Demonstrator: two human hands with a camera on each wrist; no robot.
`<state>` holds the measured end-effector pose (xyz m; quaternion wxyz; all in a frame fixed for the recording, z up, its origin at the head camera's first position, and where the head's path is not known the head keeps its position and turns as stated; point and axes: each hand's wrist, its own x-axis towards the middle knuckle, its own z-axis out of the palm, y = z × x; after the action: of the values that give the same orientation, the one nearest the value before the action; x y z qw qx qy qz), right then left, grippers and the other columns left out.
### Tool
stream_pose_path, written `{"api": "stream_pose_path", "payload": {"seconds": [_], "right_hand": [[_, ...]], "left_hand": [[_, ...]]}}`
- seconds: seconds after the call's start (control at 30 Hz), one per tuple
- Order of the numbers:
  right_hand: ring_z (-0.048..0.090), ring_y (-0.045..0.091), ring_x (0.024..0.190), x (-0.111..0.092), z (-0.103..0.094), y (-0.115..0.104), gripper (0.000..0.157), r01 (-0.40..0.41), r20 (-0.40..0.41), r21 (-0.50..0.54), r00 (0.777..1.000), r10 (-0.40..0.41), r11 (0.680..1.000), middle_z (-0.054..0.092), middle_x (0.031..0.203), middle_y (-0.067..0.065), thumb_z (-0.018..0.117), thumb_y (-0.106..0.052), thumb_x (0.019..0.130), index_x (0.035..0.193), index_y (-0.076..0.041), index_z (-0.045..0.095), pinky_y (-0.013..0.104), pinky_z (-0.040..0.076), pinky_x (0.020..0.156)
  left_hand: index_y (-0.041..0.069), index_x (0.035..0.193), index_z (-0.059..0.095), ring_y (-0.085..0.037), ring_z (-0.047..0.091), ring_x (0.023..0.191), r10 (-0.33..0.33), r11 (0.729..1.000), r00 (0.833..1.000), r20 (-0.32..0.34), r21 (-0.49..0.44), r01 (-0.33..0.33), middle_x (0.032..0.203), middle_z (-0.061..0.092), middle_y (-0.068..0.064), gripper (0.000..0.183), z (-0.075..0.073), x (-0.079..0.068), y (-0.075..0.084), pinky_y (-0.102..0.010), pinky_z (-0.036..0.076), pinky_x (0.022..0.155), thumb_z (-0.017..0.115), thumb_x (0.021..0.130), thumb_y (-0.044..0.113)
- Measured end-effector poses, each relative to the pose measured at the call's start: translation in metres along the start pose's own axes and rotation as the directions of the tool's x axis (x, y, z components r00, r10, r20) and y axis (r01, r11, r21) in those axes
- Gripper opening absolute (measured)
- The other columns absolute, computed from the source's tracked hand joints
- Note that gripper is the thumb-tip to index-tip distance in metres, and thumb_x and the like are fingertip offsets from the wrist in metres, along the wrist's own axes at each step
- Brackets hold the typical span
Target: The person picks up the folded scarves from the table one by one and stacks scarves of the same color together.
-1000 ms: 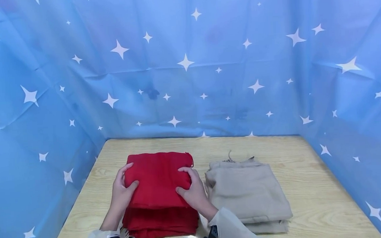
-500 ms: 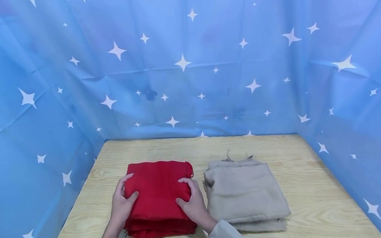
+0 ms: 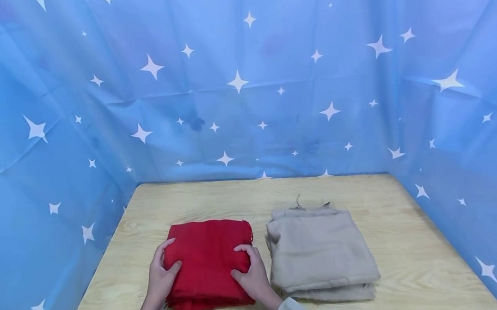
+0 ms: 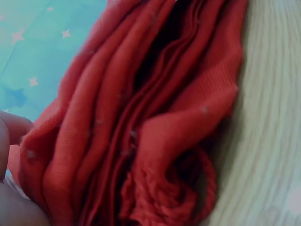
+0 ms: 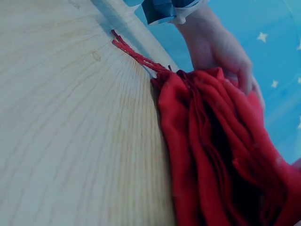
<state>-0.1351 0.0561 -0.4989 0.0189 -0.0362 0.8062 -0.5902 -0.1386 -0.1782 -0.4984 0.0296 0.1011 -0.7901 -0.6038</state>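
Note:
A folded red scarf (image 3: 209, 254) with twisted fringe lies in a thick stack on the table, left of centre in the head view. My left hand (image 3: 160, 277) grips its left side, fingers at the edge and thumb on top. On the opposite side, my right hand (image 3: 253, 272) holds the scarf the same way. In the left wrist view, fingertips (image 4: 19, 207) pinch the upper layers, and the scarf's folds (image 4: 127, 94) stand partly apart. The right wrist view shows its loose fringe (image 5: 136, 56) on the table; the undersides of the hands are hidden.
A folded beige cloth (image 3: 321, 249), also fringed, lies on the wooden table (image 3: 415, 258) close to my right hand. Blue curtains (image 3: 238, 104) with white stars enclose the table at the back and both sides.
Both hands have come down and nearer with the upper part of the red scarf, which now covers the lower layers at the front. The beige cloth has stayed put.

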Motion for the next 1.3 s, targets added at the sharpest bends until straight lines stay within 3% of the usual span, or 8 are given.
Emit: {"api": "stream_pose_path", "payload": {"seconds": [0.1, 0.23, 0.37, 0.57, 0.73, 0.9, 1.17, 1.3], "right_hand": [[0.050, 0.024, 0.104, 0.000, 0.000, 0.006, 0.046, -0.062, 0.001, 0.013, 0.998, 0.062, 0.998, 0.050, 0.114, 0.010, 0.069, 0.001, 0.068, 0.109, -0.014, 0.055, 0.038, 0.042, 0.083], [0.051, 0.027, 0.105, 0.004, -0.002, 0.012, 0.047, -0.089, -0.014, 0.009, 0.996, 0.089, 0.996, 0.050, 0.114, 0.011, 0.070, -0.002, 0.068, 0.110, -0.013, 0.053, 0.040, 0.043, 0.084], [0.050, 0.028, 0.107, 0.004, -0.002, 0.016, 0.047, -0.105, -0.016, -0.003, 0.994, 0.105, 0.994, 0.050, 0.114, 0.011, 0.071, -0.002, 0.068, 0.109, -0.012, 0.053, 0.041, 0.042, 0.086], [0.050, 0.028, 0.108, 0.002, 0.002, 0.015, 0.038, -0.089, 0.004, -0.002, 0.996, 0.089, 0.996, 0.051, 0.116, 0.013, 0.071, -0.010, 0.074, 0.108, -0.011, 0.053, 0.041, 0.041, 0.088], [0.047, 0.028, 0.113, 0.005, 0.002, 0.011, 0.028, -0.090, -0.008, 0.069, 0.996, 0.091, 0.993, 0.052, 0.120, 0.014, 0.068, -0.020, 0.084, 0.105, -0.009, 0.055, 0.041, 0.039, 0.092], [0.048, 0.024, 0.110, 0.002, -0.002, 0.008, 0.020, -0.073, -0.003, 0.122, 0.997, 0.074, 0.990, 0.055, 0.117, 0.012, 0.063, -0.017, 0.087, 0.104, -0.007, 0.056, 0.036, 0.038, 0.089], [0.051, 0.027, 0.104, 0.003, -0.012, 0.003, 0.021, 0.011, 0.069, -0.022, 0.998, -0.010, 1.000, 0.058, 0.108, 0.014, 0.066, -0.007, 0.081, 0.098, -0.007, 0.052, 0.036, 0.040, 0.085], [0.052, 0.027, 0.098, 0.004, -0.017, -0.002, 0.022, 0.047, 0.133, -0.126, 0.991, -0.030, 0.991, 0.057, 0.101, 0.013, 0.065, -0.007, 0.080, 0.096, -0.007, 0.050, 0.039, 0.041, 0.081]], "left_hand": [[0.011, 0.141, 0.037, -0.002, 0.043, 0.116, -0.004, 1.000, 1.000, -0.007, 0.019, 0.004, 0.149, 0.037, -0.012, 0.065, 0.002, 0.003, -0.004, -0.013, 0.038, 0.091, 0.054, 0.083, -0.011], [0.008, 0.139, 0.037, -0.025, 0.038, 0.130, 0.026, 0.999, 1.000, -0.009, 0.043, -0.026, 0.149, 0.034, -0.016, 0.062, 0.006, 0.007, -0.008, -0.034, 0.036, 0.103, 0.053, 0.082, -0.011], [0.006, 0.138, 0.038, -0.035, 0.035, 0.134, 0.019, 0.996, 1.000, -0.003, 0.088, -0.019, 0.149, 0.033, -0.020, 0.060, 0.006, 0.006, -0.009, -0.051, 0.031, 0.106, 0.054, 0.082, -0.009], [0.006, 0.136, 0.042, -0.035, 0.042, 0.127, -0.001, 0.988, 1.000, -0.007, 0.154, 0.002, 0.146, 0.038, -0.023, 0.056, -0.002, 0.002, -0.005, -0.049, 0.035, 0.101, 0.055, 0.083, -0.007], [0.007, 0.136, 0.042, -0.033, 0.041, 0.127, -0.007, 0.990, 1.000, 0.003, 0.140, 0.006, 0.145, 0.038, -0.022, 0.055, -0.007, 0.007, -0.002, -0.048, 0.035, 0.102, 0.055, 0.084, -0.006], [0.007, 0.137, 0.042, -0.033, 0.041, 0.126, -0.037, 0.989, 0.999, 0.028, 0.142, 0.033, 0.145, 0.038, -0.022, 0.056, -0.011, 0.003, 0.001, -0.048, 0.034, 0.102, 0.055, 0.084, -0.004], [0.010, 0.142, 0.033, -0.036, 0.038, 0.125, -0.134, 0.973, 0.975, 0.178, 0.211, 0.095, 0.147, 0.030, -0.023, 0.058, -0.025, -0.001, 0.009, -0.047, 0.036, 0.096, 0.052, 0.087, 0.004], [0.009, 0.142, 0.031, -0.038, 0.038, 0.123, -0.156, 0.959, 0.966, 0.206, 0.267, 0.098, 0.147, 0.029, -0.025, 0.059, -0.027, -0.001, 0.013, -0.049, 0.037, 0.095, 0.052, 0.087, 0.005]]}}
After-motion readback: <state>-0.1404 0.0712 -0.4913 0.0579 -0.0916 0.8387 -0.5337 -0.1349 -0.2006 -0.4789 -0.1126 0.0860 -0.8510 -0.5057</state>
